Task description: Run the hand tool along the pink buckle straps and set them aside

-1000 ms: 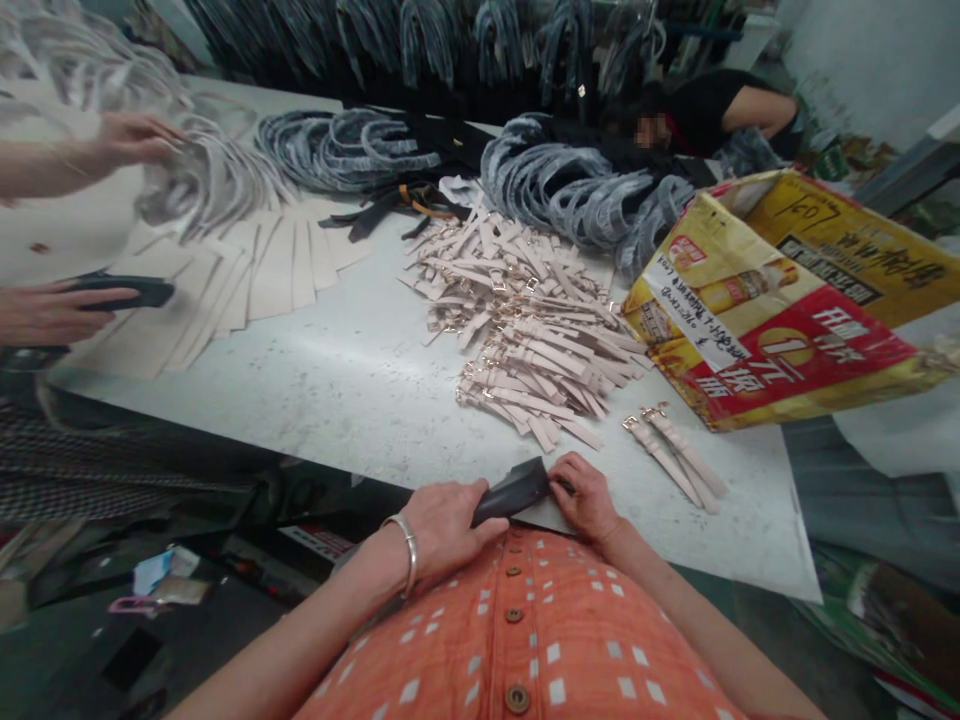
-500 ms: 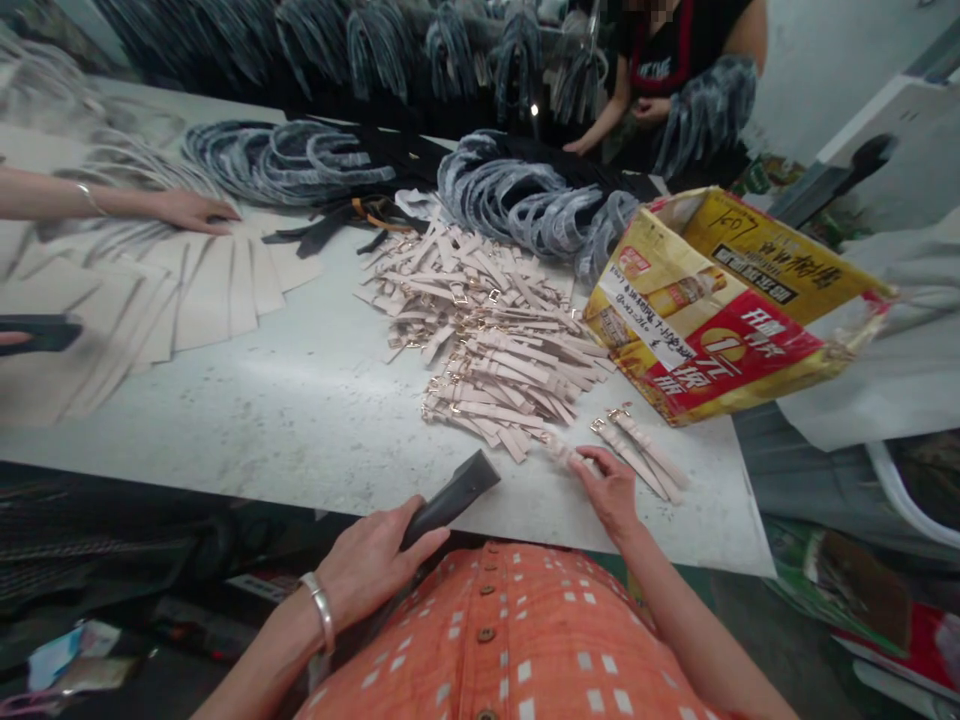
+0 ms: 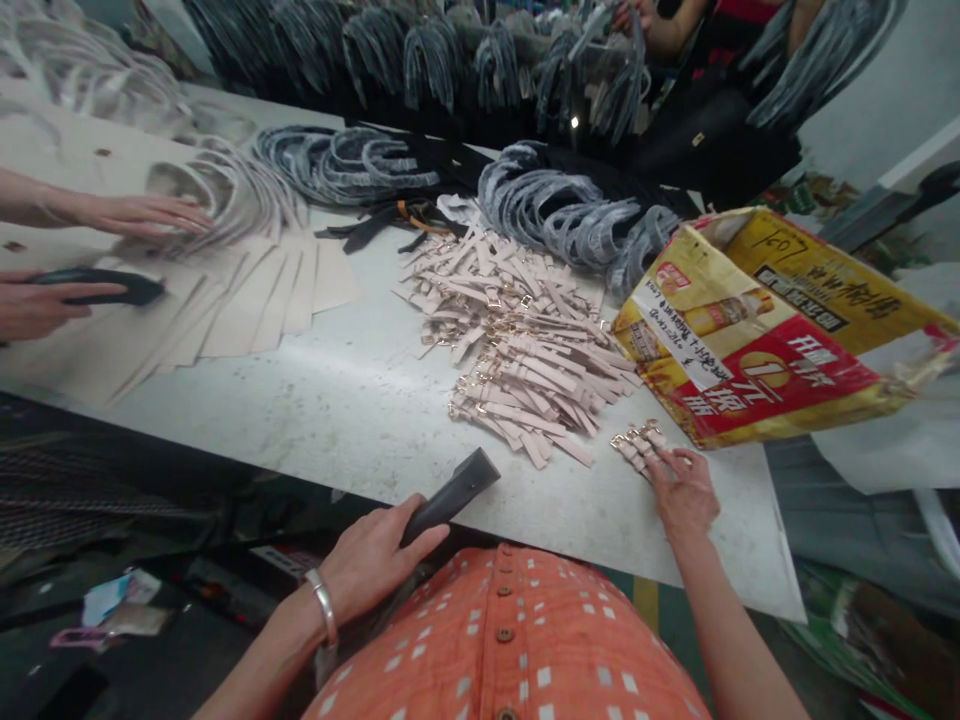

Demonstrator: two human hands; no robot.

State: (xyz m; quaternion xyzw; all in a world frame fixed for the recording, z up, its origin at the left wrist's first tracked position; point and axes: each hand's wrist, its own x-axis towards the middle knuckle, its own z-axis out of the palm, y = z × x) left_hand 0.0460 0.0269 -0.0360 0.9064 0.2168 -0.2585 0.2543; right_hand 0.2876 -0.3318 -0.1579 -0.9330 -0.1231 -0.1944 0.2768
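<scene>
My left hand (image 3: 386, 555) is closed around a dark grey handheld tool (image 3: 457, 490) with a wide, flat end, held over the table's front edge. My right hand (image 3: 686, 490) is at the right of the table, its fingers closed on a beige buckle strap (image 3: 637, 455) in a small row of such straps. The fingers cover the straps' lower ends. Left of that hand lies a large heap of beige straps (image 3: 517, 340) with gold-coloured buckles, those nearest me in a rough row.
A yellow and red cardboard box (image 3: 750, 370) stands open at the right edge. Grey wrapped handles (image 3: 562, 210) lie behind the heap. At left, a co-worker's hands (image 3: 142, 215) are over beige panels (image 3: 277, 300), one holding a dark tool (image 3: 112, 285). Another person stands behind the table.
My right hand has moved right with a strap, from beside the heap to the small row. My left hand keeps the tool. The view has shifted left.
</scene>
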